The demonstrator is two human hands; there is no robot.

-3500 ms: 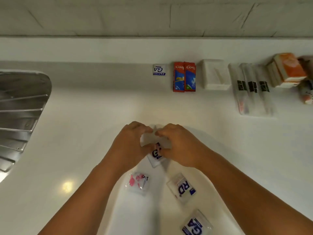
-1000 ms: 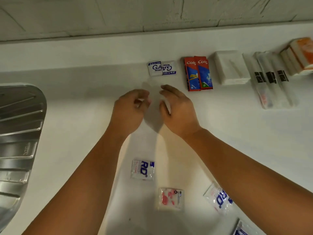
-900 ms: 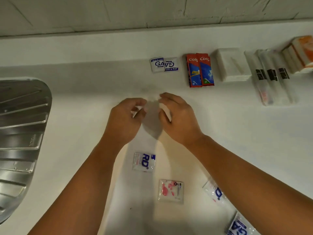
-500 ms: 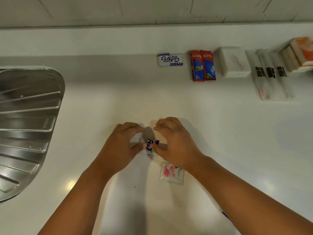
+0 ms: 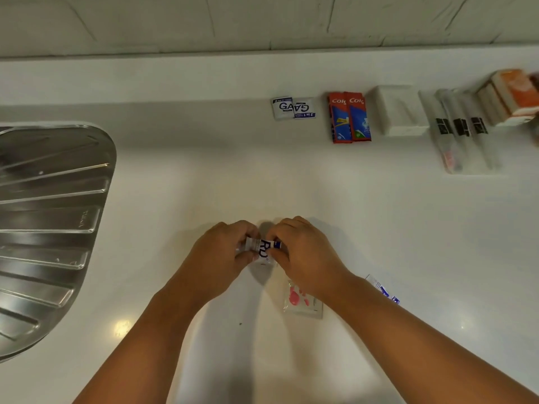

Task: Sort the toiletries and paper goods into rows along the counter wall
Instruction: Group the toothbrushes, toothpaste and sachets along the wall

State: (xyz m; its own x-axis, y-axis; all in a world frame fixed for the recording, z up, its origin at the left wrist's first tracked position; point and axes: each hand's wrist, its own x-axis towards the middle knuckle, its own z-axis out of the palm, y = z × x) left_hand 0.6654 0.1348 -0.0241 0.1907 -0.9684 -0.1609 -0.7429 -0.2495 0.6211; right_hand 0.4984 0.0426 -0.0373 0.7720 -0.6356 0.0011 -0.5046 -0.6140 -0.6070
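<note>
In the head view, both hands meet at lower centre of the frame. The left hand [image 5: 224,255] and right hand [image 5: 303,255] each pinch one side of a small sachet [image 5: 262,249], fingers closed on it just above the white tabletop [image 5: 204,185]. Blue letters on it read roughly "RD".

This looks like the pick-up step for one more sachet. The next move would call for carrying it to the row at the wall in the upper part of the frame and laying it flat beside its like.

That row holds two sachets [image 5: 293,107] marked "GA" with "2 in 1" in small print, overlapping at their edges; right of them two red and blue boxes [image 5: 350,118] reading "Colg"; then a white pack [image 5: 398,110], clear wrapped sticks [image 5: 460,129] with unreadable black labels, and orange packs [image 5: 510,94].

A pink-printed sachet [image 5: 303,301] lies just below the right hand, another blue-printed one [image 5: 382,288] partly behind the right forearm. A steel drainboard [image 5: 49,223] fills the left edge.
</note>
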